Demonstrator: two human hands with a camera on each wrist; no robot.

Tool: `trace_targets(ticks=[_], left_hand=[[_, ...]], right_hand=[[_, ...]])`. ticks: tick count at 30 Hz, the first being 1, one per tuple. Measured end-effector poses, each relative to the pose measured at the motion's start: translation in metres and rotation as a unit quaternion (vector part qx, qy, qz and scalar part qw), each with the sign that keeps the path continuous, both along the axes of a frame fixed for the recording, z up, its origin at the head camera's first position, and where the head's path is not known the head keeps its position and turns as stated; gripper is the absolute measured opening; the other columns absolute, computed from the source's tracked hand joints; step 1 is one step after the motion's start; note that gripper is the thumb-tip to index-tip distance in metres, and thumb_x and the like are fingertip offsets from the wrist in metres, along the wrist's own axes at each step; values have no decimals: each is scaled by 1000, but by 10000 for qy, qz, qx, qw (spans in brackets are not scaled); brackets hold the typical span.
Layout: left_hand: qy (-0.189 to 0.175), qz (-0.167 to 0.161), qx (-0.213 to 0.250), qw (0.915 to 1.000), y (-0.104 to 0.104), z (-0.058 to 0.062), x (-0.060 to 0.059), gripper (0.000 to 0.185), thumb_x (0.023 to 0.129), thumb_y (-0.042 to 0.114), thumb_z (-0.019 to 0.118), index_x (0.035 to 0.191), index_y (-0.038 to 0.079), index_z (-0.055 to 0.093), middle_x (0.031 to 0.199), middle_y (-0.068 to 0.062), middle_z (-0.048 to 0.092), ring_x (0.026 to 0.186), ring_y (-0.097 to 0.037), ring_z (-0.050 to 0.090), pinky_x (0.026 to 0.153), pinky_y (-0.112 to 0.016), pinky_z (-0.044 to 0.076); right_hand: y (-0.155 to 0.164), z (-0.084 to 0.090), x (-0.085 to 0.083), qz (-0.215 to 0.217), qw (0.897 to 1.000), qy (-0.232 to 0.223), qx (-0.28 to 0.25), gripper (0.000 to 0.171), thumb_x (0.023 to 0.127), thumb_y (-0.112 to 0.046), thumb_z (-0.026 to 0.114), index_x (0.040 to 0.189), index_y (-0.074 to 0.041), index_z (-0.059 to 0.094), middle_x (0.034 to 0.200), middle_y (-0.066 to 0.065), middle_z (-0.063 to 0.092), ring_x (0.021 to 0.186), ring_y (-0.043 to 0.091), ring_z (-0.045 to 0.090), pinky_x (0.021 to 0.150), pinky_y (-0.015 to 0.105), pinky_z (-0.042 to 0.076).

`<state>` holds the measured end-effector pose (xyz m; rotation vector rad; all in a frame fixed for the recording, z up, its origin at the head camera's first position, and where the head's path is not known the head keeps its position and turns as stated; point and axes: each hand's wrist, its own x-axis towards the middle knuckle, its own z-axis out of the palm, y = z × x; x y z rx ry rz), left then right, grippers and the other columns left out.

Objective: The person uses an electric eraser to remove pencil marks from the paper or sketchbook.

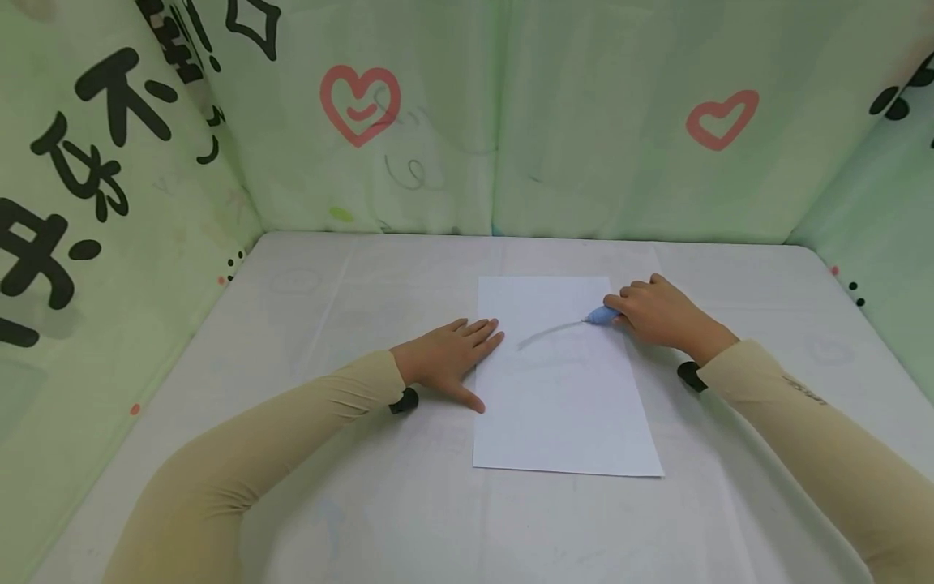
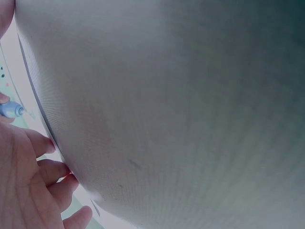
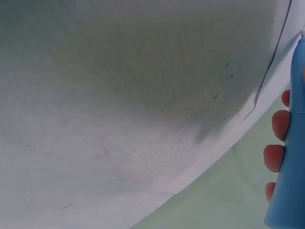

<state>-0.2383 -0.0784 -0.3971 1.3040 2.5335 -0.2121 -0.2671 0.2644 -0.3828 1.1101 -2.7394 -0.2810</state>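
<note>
So the right hand [image 1: 660,312] has its grip curled round a light-blue pen [image 1: 602,315], tip down near the upper right edge of the white paper sheet [image 1: 562,405] at mid-frame. One faint curved grey stroke [image 1: 547,332] runs left from the tip. Left hand [image 1: 452,357] lies flat, fingers straight, pressing the sheet's left edge onto the bench [image 1: 328,487]. Looks barely started to me: one line done, most of the page blank.

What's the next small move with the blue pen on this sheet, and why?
Probably sweep the blue pen further left across the sheet of paper: the right hand grips it at the sheet's right edge, and the left hand presses the left edge flat.
</note>
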Motion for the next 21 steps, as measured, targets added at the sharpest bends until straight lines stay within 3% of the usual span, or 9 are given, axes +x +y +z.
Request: trace_targets(ticks=[21], left_hand=[[-25, 26, -2, 10000, 2, 0, 1, 110, 77, 76, 51, 152, 9, 7, 160, -11, 4, 148, -22, 8, 120, -42, 13]], right_hand=[[-2, 2, -2, 29, 10000, -78, 44, 16, 82, -15, 71, 90, -8, 59, 74, 10, 63, 69, 28, 61, 61, 44, 44]])
